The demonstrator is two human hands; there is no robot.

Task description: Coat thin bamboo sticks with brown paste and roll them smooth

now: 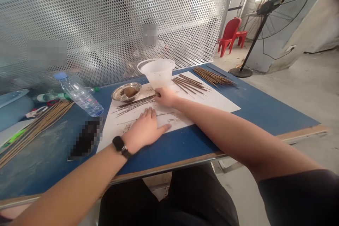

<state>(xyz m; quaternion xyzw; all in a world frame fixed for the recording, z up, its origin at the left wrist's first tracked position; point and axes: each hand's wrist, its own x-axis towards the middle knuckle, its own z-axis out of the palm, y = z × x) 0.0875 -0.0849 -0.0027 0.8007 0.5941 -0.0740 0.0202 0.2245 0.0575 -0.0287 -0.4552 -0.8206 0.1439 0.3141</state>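
My right hand (165, 97) lies on a white paper sheet (209, 100), its fingers closed around one end of a bunch of thin dark sticks (135, 103). My left hand (144, 127) rests flat on the sheet, fingers spread, holding nothing, with a black watch on its wrist. Brown dust and a few loose sticks lie near it. Just beyond my right hand stands a white plastic funnel-shaped vessel (157, 72). To its left, a metal dish (126, 91) holds a brown lump. More dark sticks (189, 84) lie on the sheet's far side.
The blue table (265, 113) also holds a dark stick bundle (213, 76), a pale stick pile (37, 130), a plastic water bottle (81, 95) and a blurred dark object (86, 137). A perforated metal screen (106, 24) stands along the far edge, with a person (148, 51) behind it.
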